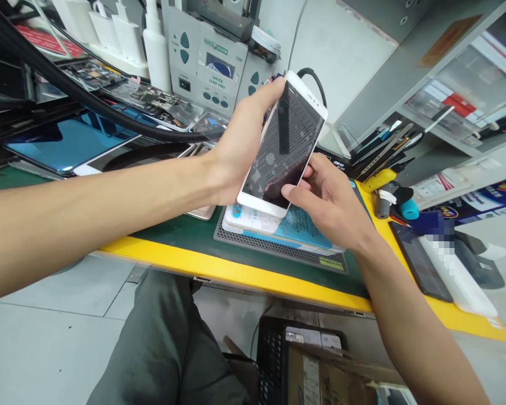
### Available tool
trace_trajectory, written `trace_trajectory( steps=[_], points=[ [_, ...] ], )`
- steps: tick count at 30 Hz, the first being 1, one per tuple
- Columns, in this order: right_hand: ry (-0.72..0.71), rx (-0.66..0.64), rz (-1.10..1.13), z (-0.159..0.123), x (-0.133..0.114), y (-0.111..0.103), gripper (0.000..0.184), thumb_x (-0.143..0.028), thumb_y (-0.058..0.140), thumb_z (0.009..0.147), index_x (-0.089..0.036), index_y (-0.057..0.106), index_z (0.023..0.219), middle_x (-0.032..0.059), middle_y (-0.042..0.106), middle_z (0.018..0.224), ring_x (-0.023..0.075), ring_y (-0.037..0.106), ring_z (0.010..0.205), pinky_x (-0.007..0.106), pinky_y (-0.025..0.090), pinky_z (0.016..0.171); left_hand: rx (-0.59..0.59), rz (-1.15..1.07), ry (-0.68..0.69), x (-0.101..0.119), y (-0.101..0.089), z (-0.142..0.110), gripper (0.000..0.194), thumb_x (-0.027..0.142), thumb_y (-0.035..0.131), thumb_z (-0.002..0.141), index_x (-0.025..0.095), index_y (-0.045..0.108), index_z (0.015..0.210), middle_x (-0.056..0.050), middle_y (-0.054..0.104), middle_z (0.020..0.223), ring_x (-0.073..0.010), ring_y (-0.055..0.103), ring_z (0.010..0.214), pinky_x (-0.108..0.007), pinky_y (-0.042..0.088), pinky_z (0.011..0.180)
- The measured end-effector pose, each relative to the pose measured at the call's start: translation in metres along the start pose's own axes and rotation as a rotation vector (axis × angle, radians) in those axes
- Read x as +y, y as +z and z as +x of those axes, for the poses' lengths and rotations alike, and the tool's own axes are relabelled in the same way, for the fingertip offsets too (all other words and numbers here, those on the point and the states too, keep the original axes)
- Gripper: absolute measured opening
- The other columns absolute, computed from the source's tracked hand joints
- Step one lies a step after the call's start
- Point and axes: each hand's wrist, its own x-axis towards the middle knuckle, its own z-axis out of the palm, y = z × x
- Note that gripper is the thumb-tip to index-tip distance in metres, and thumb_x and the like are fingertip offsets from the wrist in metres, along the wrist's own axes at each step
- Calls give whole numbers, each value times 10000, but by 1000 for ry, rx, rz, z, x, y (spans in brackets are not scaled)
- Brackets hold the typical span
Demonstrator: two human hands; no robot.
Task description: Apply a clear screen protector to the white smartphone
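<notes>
A white smartphone (284, 143) with a dark, dimly lit screen is held tilted above the workbench. My left hand (240, 149) grips it from the left side and behind, fingers reaching its top edge. My right hand (326, 199) holds the lower right corner, thumb pressed on the bottom of the screen. A black cable (314, 76) loops out from the phone's top end. Under the phone lies a grey work mat (278, 244) with white and blue packets on it.
A green bench with a yellow edge (219, 267) carries several phones and screens at the left, a rework station (213, 64) at the back, and tools and tweezers (383, 152) at the right. A dark phone (419, 261) lies at the right edge. A black crate (274, 354) stands below.
</notes>
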Motion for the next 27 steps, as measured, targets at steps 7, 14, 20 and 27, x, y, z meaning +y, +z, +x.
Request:
trace_trajectory(
  steps=[7,14,20,27],
  points=[
    [-15,3,-19,0,2,0,314,-305,667,879,-255,360,829,-18,367,783,157,373,707,338,317,672,-13,53,34,-1,-2,2,629,627,310,1026,109,660,1090,-100,699,721,-242,756,740,-285,542,614],
    [-16,4,-4,0,1,0,315,-279,662,879,-256,352,827,-21,366,784,157,371,707,340,304,674,-58,47,54,-1,-3,1,590,575,282,1058,131,667,1017,-101,706,692,-223,738,691,-328,601,677],
    [-8,2,-3,1,2,-1,307,-273,675,875,-256,371,830,-24,354,786,160,377,712,341,311,680,-58,83,60,-1,-3,1,626,590,252,1052,116,660,1064,-115,712,728,-241,753,760,-311,585,680],
    [-22,4,-4,1,2,0,312,-261,673,877,-254,366,825,-23,361,784,160,373,707,343,306,677,-27,56,55,-1,-3,2,597,591,310,1045,101,649,1082,-118,721,782,-262,757,833,-324,585,722]
  ],
)
